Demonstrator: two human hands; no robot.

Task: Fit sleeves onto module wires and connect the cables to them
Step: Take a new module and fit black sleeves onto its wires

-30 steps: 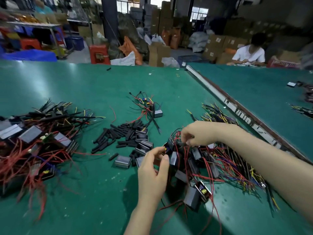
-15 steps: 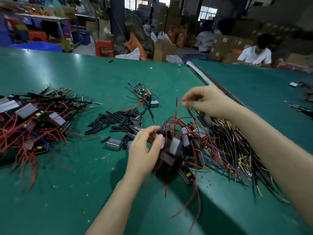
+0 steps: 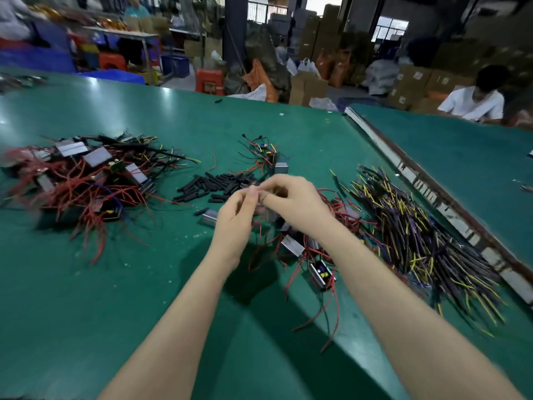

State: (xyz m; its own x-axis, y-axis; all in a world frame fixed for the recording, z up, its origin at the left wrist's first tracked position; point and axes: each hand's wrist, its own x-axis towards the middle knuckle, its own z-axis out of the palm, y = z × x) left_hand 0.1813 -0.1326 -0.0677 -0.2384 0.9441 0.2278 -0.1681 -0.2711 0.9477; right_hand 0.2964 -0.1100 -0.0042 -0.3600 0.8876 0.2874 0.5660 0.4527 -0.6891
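Module wires (image 3: 331,202) beneath right hand (image 3: 291,203); sleeves (image 3: 213,184) just left.

Green surface (image 3: 86,284): black sleeves (image 3: 213,184) heaped centre; red-wired modules (image 3: 86,180) left; yellow-tipped cables (image 3: 418,235) right. Left hand (image 3: 235,220), right hand (image 3: 291,202) pinched together above modules; item blurred.

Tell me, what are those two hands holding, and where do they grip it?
Both hands, left hand and right hand, pinch something thin between their fingertips above the modules; blur hides what it is.
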